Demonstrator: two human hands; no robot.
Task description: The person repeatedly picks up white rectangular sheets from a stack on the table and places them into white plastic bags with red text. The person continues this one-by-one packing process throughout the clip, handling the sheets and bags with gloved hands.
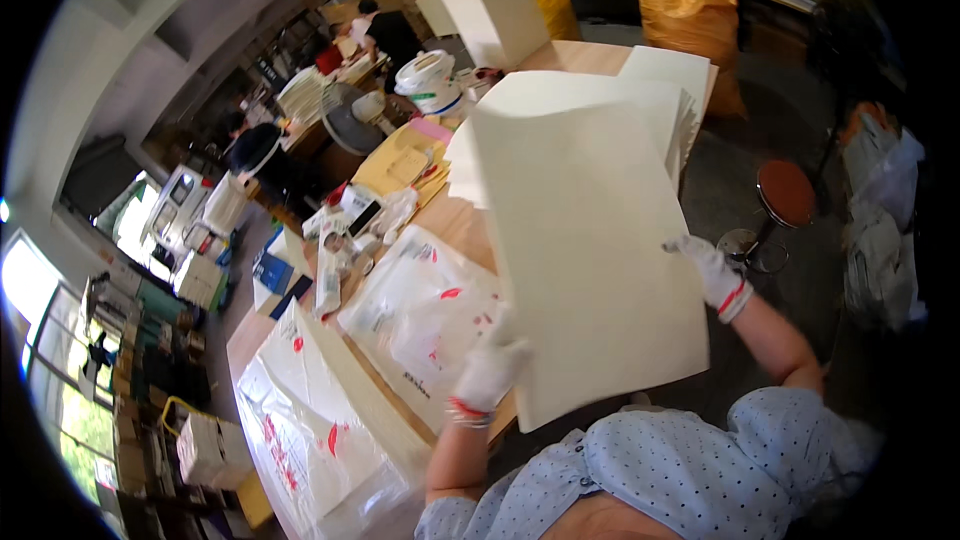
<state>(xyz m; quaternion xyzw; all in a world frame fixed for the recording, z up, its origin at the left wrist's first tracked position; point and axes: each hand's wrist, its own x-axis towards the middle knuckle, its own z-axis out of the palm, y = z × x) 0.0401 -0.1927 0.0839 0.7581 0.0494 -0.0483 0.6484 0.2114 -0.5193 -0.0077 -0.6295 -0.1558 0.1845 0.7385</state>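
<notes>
Pinching opposite edges, seemingly the safest hold, the gloved left hand (492,368) and right hand (711,272) support a white sheet (600,250) likely light, flexible and easily creased.

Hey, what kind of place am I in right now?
Probably a workshop handling paper or card, though its exact trade isn't clear: a stack of large white sheets on the wooden table, a full orange sack beyond it, and people farther back.
</notes>
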